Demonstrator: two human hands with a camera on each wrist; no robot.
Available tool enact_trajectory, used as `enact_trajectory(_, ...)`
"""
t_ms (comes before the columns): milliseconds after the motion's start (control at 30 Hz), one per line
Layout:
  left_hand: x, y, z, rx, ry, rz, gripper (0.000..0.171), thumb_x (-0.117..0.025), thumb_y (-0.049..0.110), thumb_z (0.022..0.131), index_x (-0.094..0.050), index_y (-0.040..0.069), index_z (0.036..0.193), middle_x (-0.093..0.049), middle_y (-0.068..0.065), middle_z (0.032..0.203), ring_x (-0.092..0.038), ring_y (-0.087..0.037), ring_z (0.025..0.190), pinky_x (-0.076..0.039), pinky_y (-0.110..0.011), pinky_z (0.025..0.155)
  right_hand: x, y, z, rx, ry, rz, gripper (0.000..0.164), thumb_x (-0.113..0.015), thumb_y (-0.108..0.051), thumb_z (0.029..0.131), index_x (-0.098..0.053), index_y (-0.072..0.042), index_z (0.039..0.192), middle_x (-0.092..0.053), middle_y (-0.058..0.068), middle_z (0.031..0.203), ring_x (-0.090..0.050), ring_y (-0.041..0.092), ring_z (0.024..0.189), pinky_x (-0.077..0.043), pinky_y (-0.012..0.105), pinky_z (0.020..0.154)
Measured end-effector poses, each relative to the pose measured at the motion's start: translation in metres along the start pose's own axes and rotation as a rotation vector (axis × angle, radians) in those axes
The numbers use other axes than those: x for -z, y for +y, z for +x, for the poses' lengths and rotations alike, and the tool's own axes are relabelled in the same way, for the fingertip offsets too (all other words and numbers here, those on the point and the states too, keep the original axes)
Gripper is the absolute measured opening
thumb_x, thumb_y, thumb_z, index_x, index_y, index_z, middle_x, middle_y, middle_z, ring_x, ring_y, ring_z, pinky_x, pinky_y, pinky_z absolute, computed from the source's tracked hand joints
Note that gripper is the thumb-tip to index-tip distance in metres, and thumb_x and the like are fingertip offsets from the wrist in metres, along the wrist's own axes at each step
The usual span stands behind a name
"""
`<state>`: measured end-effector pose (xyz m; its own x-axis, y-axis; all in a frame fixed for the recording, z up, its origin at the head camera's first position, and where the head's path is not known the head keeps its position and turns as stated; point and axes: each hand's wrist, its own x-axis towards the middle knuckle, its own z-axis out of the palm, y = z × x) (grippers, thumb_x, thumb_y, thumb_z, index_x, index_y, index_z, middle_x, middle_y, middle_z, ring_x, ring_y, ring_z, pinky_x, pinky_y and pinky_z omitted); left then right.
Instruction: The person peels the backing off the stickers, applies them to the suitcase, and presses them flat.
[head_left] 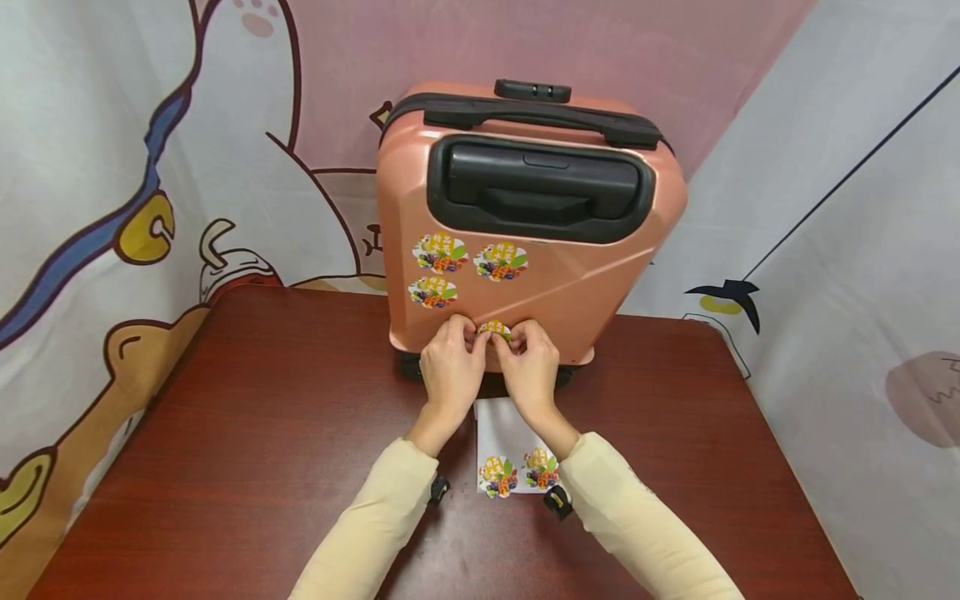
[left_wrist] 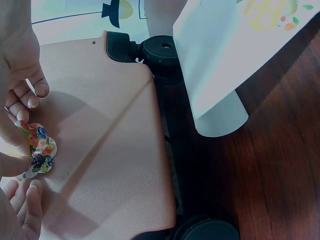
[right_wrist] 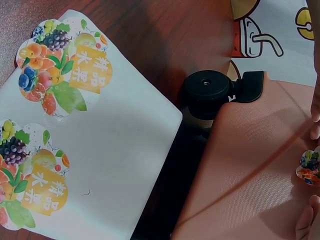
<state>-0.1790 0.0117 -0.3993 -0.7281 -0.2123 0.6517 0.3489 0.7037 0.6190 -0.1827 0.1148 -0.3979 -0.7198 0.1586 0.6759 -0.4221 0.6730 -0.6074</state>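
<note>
A pink hard-shell suitcase (head_left: 525, 287) stands upright on the table. Low on its front, a fruit-printed sticker (head_left: 495, 330) lies between the two hands. My left hand (head_left: 453, 367) pinches the sticker's left edge, and my right hand (head_left: 531, 367) pinches its right edge. From the left wrist, the sticker (left_wrist: 41, 150) shows close against the shell, partly covered by a thumb; whether it is stuck down I cannot tell. Higher on the shell are three similar stickers: upper left (head_left: 439, 252), upper right (head_left: 500, 262) and lower left (head_left: 432, 292).
Below the hands is a white backing sheet (head_left: 504, 425) bearing two fruit stickers; one edge curls in the left wrist view. It lies on the brown wooden table (head_left: 300, 433). Black wheels (right_wrist: 207, 90) sit under the suitcase. A cartoon-printed cloth (head_left: 847, 208) hangs around the table.
</note>
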Motion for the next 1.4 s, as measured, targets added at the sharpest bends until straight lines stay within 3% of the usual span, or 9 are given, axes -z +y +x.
enact_trajectory(1400, 0.0007, -0.0016, 0.0006, -0.044, 0.012, 0.022, 0.020, -0.074, 0.016, 0.076, -0.057, 0.006, 0.078, -0.060, -0.001, 0.066, -0.058, -0.015, 0.053, -0.044, -0.032, 0.045, 0.0011, -0.0016, 0.0009, 0.005, 0.025, -0.080, 0.024, -0.076, -0.009, 0.069, -0.053, -0.003, 0.068, -0.054, 0.007, 0.062, -0.054, 0.020, 0.055, -0.043, 0.036, 0.051)
